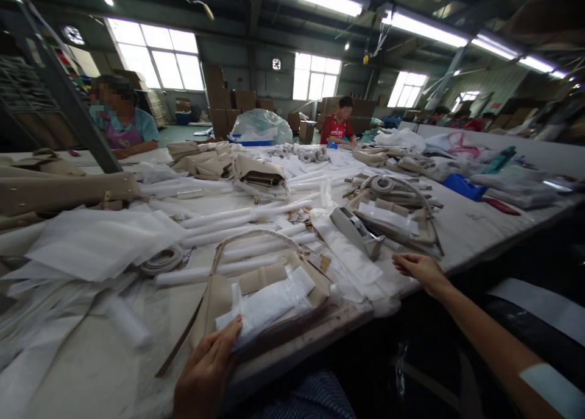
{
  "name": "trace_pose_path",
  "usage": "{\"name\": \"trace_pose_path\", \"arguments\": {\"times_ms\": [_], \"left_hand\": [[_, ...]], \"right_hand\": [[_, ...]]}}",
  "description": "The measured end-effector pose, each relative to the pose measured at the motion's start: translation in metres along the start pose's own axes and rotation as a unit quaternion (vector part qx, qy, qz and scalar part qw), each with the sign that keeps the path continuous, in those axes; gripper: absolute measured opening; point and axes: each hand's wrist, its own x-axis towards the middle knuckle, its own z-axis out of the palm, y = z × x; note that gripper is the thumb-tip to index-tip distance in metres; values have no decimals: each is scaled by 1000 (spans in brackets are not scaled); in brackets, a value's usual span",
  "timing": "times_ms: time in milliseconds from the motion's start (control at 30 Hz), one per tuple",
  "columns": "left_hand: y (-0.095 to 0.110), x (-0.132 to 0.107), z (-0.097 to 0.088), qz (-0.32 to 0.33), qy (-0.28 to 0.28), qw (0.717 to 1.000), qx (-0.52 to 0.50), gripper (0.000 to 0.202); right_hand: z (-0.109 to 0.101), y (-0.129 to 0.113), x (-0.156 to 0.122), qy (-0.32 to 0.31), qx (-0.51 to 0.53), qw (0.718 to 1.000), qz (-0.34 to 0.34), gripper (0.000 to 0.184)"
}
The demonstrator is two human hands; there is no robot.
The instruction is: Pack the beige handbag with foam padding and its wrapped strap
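Head view: smooth beige handbag (269, 285) under left hand (208, 370)

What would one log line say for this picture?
left hand: rests on beige bag | right hand: flat at table edge, holds nothing | tape dispenser: between bags

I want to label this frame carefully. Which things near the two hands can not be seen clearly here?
- Head view: most of the beige bag interior, hidden by white wrapping.
- Left hand: wrist cut off by the bottom edge.
- Right hand: fingertips, and whether they touch the table edge, unclear.
- Tape dispenser: the roll is too small to tell.
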Motion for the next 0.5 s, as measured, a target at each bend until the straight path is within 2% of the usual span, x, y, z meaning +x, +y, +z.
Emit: {"name": "trace_pose_path", "arguments": {"times_ms": [133, 300, 500], "left_hand": [[2, 0, -1, -11, 6, 1000, -2, 42], [2, 0, 0, -7, 1, 1000, -6, 41], [0, -5, 4, -18, -3, 1000, -14, 37]], "right_hand": [[11, 7, 15, 0, -75, 996, 44, 47], [6, 3, 38, -2, -209, 978, 24, 24], [3, 0, 38, -16, -315, 949, 22, 20]]}}
